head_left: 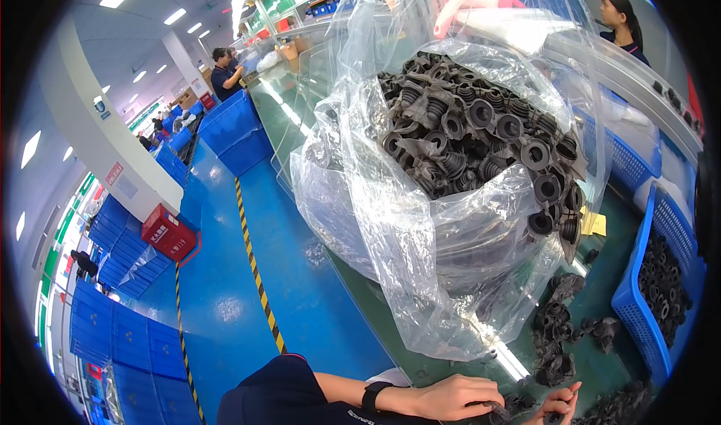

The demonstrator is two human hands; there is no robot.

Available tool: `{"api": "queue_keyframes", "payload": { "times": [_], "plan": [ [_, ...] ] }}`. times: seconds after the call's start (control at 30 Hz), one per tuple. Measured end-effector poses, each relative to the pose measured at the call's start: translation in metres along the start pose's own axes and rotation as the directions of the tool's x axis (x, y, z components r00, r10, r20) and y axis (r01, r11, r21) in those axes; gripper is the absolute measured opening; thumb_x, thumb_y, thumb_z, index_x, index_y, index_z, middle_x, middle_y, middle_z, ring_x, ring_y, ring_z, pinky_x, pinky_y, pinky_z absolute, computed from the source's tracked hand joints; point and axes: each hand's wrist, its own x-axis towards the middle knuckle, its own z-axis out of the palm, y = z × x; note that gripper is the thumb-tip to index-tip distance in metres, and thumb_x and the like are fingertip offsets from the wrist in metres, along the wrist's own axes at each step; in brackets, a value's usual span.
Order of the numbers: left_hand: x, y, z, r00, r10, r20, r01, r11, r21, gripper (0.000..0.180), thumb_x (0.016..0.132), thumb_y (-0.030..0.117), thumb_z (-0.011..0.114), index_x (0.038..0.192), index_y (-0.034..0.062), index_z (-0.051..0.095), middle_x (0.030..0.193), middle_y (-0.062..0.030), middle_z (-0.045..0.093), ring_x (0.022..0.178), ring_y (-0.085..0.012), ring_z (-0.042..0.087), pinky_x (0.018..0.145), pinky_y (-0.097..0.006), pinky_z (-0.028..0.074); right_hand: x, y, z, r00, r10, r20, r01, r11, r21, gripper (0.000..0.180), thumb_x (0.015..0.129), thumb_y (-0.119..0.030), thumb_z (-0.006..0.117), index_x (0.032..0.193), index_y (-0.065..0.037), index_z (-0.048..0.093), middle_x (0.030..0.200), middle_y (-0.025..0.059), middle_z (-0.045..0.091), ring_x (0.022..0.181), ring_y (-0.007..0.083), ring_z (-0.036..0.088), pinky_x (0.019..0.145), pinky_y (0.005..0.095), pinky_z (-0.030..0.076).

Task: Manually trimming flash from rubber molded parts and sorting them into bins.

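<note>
My left hand [460,399] is at the lower edge, with a dark band on its wrist. Its fingers close on a black rubber bellows [498,414]. Right beside it, partly cut off by the lower edge, my right hand [562,404] is curled around another dark rubber piece [553,418]. Joined black rubber bellows [552,327] lie on the green table in a strip just beyond my hands. Further off, a large clear plastic bag [390,222] stands with its mouth spread, heaped with ribbed rubber bellows [481,113] still joined by thin flash.
A blue perforated basket [638,305] of small black rubber parts stands at the right. More black scraps [616,406] lie at lower right. A yellow paper [593,222] is by the bag. Blue crates [236,132] and a red box [167,233] stand leftward. Two other people [225,76] are further away.
</note>
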Motion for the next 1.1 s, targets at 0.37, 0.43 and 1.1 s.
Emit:
{"api": "queue_keyframes", "payload": {
  "times": [0.37,0.43,1.1],
  "plan": [
    [-0.0006,-0.0052,-0.0005,1.000,-0.013,0.000,0.013,1.000,-0.020,0.011,0.079,0.006,0.055,0.088,0.0033,0.061,0.079,-0.0103,0.057,0.071,-0.0263,0.057,0.062,-0.032,0.046,0.0040,-0.0027,0.0070,1.000,0.001,0.027,-0.003,0.996,0.088,0.039,0.096,-0.028,0.028,0.117,0.002,0.040,0.101,0.0140,0.045,0.087,0.0218,0.053,0.039,0.0250,0.039],
    [0.0002,-0.0057,-0.0024,1.000,-0.020,-0.004,0.019,0.999,-0.030,0.011,0.079,0.006,0.055,0.088,0.0033,0.061,0.079,-0.0102,0.057,0.071,-0.0264,0.056,0.062,-0.032,0.046,0.0049,-0.0027,0.0075,1.000,-0.004,0.022,0.002,0.996,0.085,0.039,0.095,-0.027,0.028,0.118,0.002,0.039,0.100,0.0138,0.045,0.086,0.0217,0.053,0.039,0.0250,0.039],
    [0.0031,-0.0039,-0.0035,0.999,-0.031,0.024,0.032,0.997,-0.065,0.011,0.078,0.006,0.055,0.088,0.0041,0.061,0.081,-0.0096,0.058,0.072,-0.0262,0.057,0.062,-0.033,0.046,0.0058,-0.0060,0.0077,0.997,-0.075,0.021,0.074,0.996,0.049,0.037,0.095,-0.023,0.029,0.123,0.000,0.036,0.096,0.0131,0.044,0.085,0.0217,0.054,0.039,0.0241,0.038]
  ]
}}
